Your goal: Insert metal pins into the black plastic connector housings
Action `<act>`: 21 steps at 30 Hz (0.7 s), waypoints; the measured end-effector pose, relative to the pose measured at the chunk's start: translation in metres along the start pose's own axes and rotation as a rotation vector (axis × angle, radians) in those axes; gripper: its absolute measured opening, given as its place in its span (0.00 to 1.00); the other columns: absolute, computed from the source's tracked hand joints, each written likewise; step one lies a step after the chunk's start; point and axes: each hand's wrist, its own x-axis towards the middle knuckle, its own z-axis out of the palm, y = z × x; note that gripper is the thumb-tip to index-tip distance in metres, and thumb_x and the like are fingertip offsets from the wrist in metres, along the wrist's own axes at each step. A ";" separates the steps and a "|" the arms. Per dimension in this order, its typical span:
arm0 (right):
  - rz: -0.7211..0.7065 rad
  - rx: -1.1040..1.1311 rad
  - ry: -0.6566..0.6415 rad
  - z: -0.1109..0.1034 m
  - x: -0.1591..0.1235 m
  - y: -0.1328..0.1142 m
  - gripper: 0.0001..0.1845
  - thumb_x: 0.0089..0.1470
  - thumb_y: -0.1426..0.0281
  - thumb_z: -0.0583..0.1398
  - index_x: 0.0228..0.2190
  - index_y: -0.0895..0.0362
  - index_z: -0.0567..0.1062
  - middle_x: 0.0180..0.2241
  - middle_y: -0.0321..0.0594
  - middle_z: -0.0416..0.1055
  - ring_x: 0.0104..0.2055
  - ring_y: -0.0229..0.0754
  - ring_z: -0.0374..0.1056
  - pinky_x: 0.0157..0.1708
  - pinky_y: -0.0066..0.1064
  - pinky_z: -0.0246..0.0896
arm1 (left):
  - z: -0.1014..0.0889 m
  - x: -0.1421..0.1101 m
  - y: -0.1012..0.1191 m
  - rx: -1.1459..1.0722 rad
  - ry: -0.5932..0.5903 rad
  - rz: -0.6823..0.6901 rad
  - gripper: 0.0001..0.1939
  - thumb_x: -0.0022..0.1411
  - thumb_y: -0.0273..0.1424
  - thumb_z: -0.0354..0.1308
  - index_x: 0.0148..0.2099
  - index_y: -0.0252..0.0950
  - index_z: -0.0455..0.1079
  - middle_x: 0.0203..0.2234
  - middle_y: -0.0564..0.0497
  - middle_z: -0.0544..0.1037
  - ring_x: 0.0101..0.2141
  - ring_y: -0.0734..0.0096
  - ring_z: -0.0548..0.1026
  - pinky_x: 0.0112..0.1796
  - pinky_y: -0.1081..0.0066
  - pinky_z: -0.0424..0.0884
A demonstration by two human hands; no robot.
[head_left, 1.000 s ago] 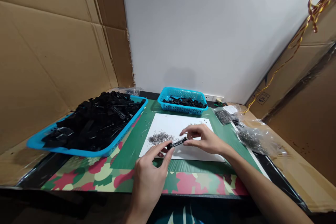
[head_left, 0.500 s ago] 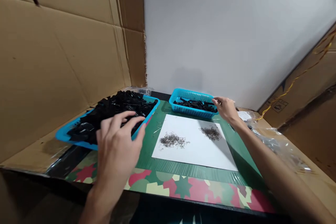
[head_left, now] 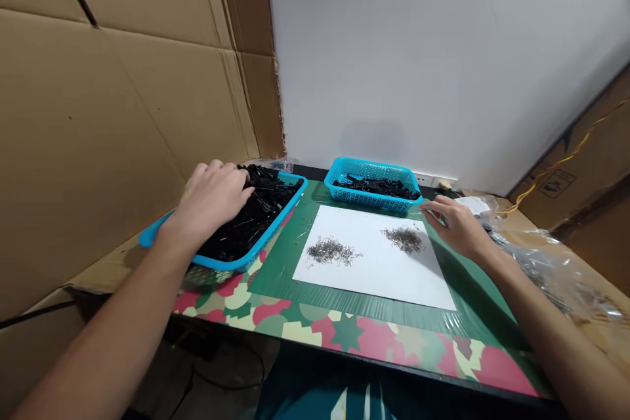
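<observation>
Seems to have let go of the black piece pinched between both hands over the white sheet (head_left: 374, 285) a second ago; cannot follow where to. Has since parted the hands widely. Now reaches with the left hand (head_left: 214, 190) to ten o'clock of the sheet, laying it over the heap of black parts (head_left: 256, 220) in the large blue basket (head_left: 243, 261). With fingertips hidden behind the knuckles, cannot tell that grip's state. Has drawn the right hand (head_left: 457, 226) slightly back from the small blue basket (head_left: 369, 197), at twelve o'clock with more black pieces (head_left: 378, 186) inside, to two o'clock beside the sheet. Shows loosely bent fingers there, holding nothing clearly visible; cannot tell whether spread or pressed together. Leaves two wire piles on the sheet, the left pile (head_left: 331, 251) at nine o'clock, the right pile (head_left: 404, 240) at two. Looks, as a judgement, like a pause between pieces, with attention shifted from sheet to large basket.
</observation>
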 end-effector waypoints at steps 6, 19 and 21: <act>0.027 0.015 0.012 0.000 -0.010 0.013 0.17 0.70 0.66 0.53 0.43 0.58 0.81 0.34 0.46 0.73 0.34 0.48 0.70 0.35 0.38 0.62 | 0.003 0.004 0.000 -0.057 -0.074 -0.020 0.21 0.66 0.43 0.55 0.49 0.35 0.80 0.44 0.36 0.84 0.48 0.40 0.78 0.48 0.53 0.68; 0.041 0.034 -0.032 0.000 -0.010 0.012 0.18 0.69 0.67 0.52 0.43 0.58 0.81 0.33 0.45 0.73 0.33 0.45 0.69 0.34 0.35 0.61 | 0.004 0.003 0.013 -0.060 -0.023 -0.119 0.20 0.69 0.42 0.51 0.40 0.33 0.78 0.42 0.33 0.81 0.45 0.36 0.78 0.47 0.48 0.68; 0.043 0.046 -0.036 0.000 -0.009 0.011 0.18 0.69 0.67 0.52 0.42 0.57 0.81 0.34 0.45 0.74 0.32 0.45 0.69 0.34 0.35 0.60 | 0.003 0.003 0.014 -0.070 -0.002 -0.117 0.17 0.68 0.39 0.51 0.39 0.34 0.77 0.44 0.34 0.81 0.46 0.38 0.78 0.48 0.48 0.68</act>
